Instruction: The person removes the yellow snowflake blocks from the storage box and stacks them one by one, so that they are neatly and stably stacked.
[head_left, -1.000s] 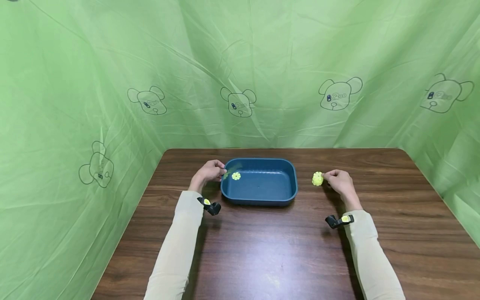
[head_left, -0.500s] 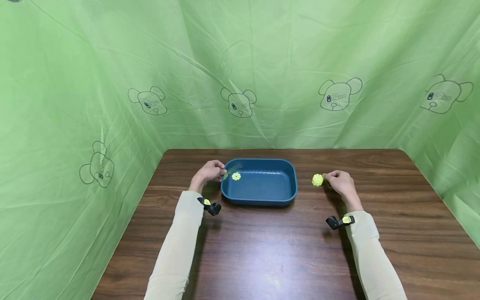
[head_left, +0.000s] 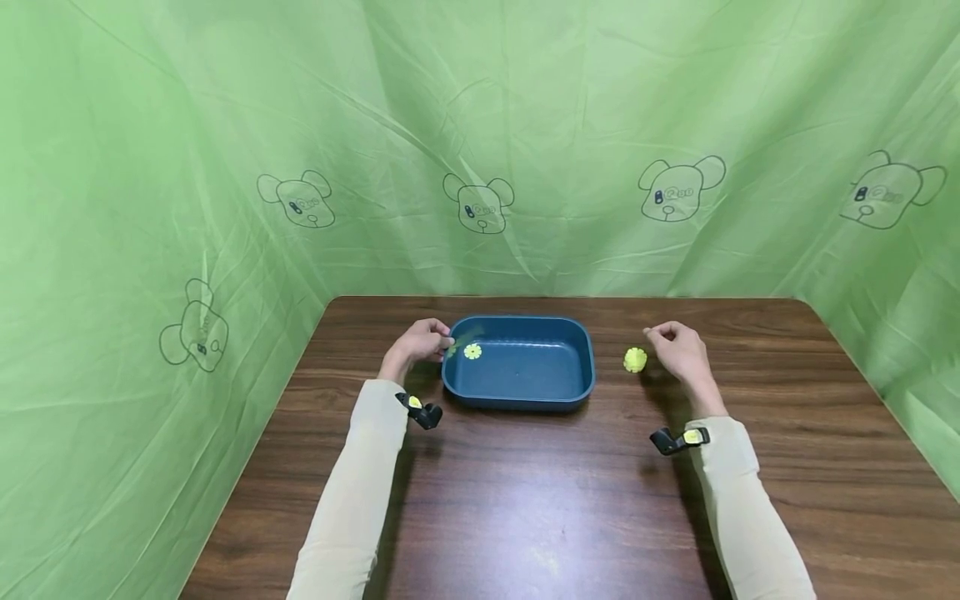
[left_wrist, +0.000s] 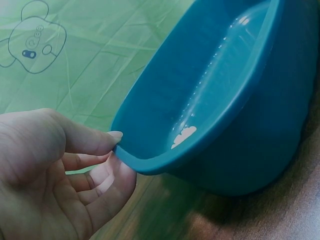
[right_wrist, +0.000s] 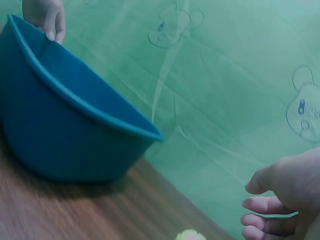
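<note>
A blue rectangular basin point(head_left: 528, 369) stands on the wooden table. At its left end my left hand point(head_left: 417, 342) pinches the rim point(left_wrist: 150, 166), thumb inside and fingers beneath the outer edge. On the basin floor near that end lies a small yellow flower-shaped piece point(head_left: 472, 352). A second yellow flower-shaped piece point(head_left: 635, 360) rests on the table, right of the basin; only its top shows in the right wrist view point(right_wrist: 191, 235). Just to the right of it hovers my right hand point(head_left: 681, 353), apart from the piece, with loosely bent fingers holding nothing.
The brown table point(head_left: 525, 500) reaches toward me and out to both sides. Behind it and at the sides hangs a green curtain point(head_left: 570, 125) printed with mouse heads. A black wrist camera point(head_left: 678, 441) sits on each sleeve.
My right hand has let go of the yellow flower-shaped piece and lifted slightly away, leaving it on the table. My left hand and the basin have stayed put.
</note>
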